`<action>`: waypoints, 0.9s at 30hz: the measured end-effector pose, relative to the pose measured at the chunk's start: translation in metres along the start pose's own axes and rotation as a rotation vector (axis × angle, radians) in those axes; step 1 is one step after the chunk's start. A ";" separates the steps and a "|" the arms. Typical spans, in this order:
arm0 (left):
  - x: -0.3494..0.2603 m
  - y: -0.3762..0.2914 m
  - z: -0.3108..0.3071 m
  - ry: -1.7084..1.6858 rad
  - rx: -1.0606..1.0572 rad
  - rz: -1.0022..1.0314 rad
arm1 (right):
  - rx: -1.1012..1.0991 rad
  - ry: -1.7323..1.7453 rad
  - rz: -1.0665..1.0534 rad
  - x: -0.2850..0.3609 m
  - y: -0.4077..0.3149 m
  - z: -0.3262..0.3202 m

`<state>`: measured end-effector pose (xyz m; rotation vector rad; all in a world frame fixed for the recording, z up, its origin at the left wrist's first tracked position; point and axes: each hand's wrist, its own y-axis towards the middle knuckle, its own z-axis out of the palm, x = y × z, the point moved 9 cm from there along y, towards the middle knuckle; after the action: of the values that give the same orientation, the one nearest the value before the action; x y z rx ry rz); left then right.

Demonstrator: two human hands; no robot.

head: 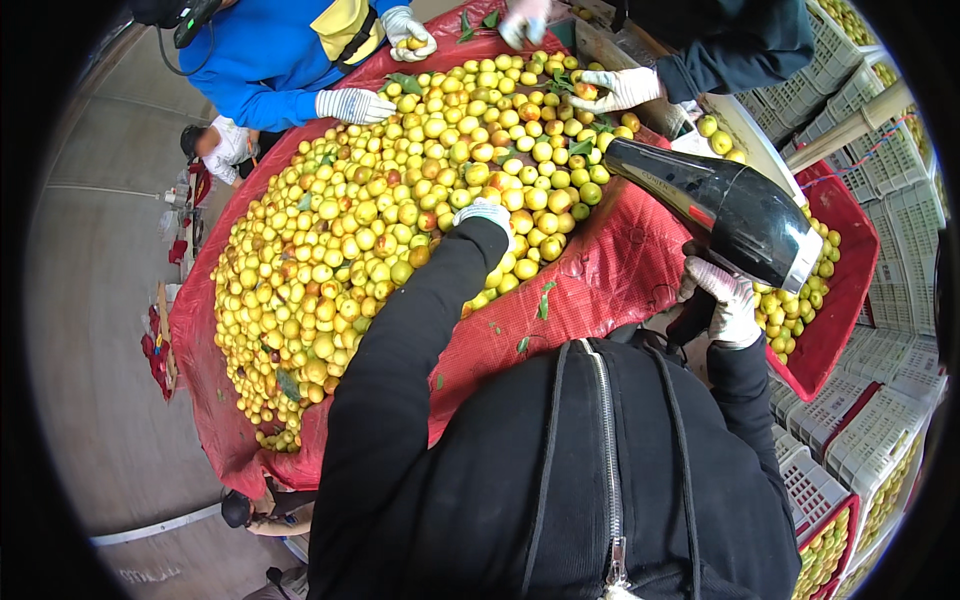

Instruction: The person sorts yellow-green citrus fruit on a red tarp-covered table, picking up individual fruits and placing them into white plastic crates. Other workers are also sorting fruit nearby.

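My left hand (484, 215), in a striped white work glove, reaches into a large heap of yellow-green jujubes (360, 217). Its fingers are hidden by the wrist and sleeve, so whether it holds any fruit does not show. In my right hand (724, 300), also gloved, is the handle of a black hair dryer (739, 214). The dryer's nozzle points left over the edge of the heap. Some jujubes have red-brown patches, and green leaves (405, 82) lie among them. Under the fruit spreads a red plastic sheet (600, 255).
Across the heap, a blue-sleeved person's gloved hand (409, 37) holds fruit. Another worker's gloved hand (619, 90) holds a reddish jujube. At right stand a red-lined bin (844, 225) of jujubes and stacked pale plastic crates (904, 232). A pole (847, 131) slants there.
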<state>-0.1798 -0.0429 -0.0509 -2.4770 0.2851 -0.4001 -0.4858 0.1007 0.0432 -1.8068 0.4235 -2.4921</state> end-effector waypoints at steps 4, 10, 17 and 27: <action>0.002 0.007 -0.007 -0.048 0.029 0.060 | -0.081 0.094 0.033 -0.006 0.001 -0.016; 0.040 -0.084 -0.009 -1.876 0.054 0.320 | -0.110 0.116 0.035 -0.011 0.002 -0.032; 0.087 -0.179 0.044 -2.547 -0.201 0.667 | 0.079 0.082 0.029 -0.004 0.015 0.021; 0.062 -0.348 0.189 -2.081 0.258 -0.152 | 0.321 -0.196 0.059 -0.018 0.023 0.057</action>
<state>-0.0181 0.3160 0.0253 -1.4839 -0.7363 1.8221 -0.4298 0.0707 0.0378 -1.8483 0.0617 -2.1650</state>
